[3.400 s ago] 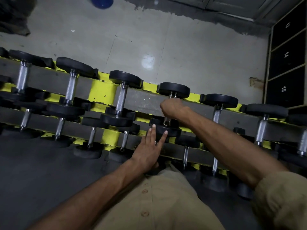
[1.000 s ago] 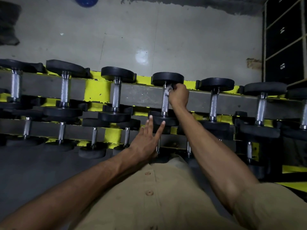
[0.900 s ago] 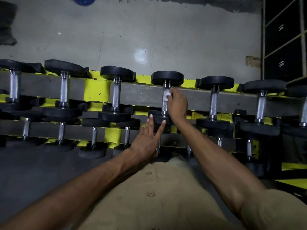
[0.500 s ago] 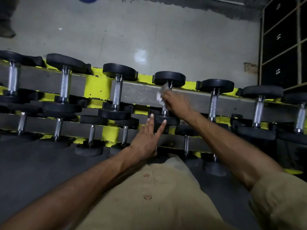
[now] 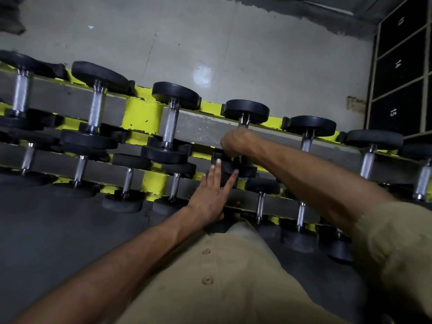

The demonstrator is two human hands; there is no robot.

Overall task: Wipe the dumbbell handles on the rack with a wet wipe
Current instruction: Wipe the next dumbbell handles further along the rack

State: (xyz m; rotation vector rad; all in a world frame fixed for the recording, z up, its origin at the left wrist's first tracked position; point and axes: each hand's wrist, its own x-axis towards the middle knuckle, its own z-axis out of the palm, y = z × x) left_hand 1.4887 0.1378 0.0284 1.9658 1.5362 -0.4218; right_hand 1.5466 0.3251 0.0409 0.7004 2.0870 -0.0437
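Wiping step: the right grip [image 5: 235, 143] curls round a top-row handle [image 5: 243, 120] on the rack [image 5: 205, 129], with the wipe hidden inside. The left grip [image 5: 210, 195] lies flat on the head [image 5: 245, 170] just below. The next move likely calls for shifting to the neighbour handle [image 5: 306, 143] to the right.

Right hand [image 5: 235, 143] around dumbbell handle [image 5: 243, 120]; left hand [image 5: 210, 195] flat on near plate [image 5: 246, 170].

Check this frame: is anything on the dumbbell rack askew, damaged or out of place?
Only wear: the rack has yellow paint chipped at its edges. Dumbbells all sit in place. Right hand grips one handle; left hand rests flat below.
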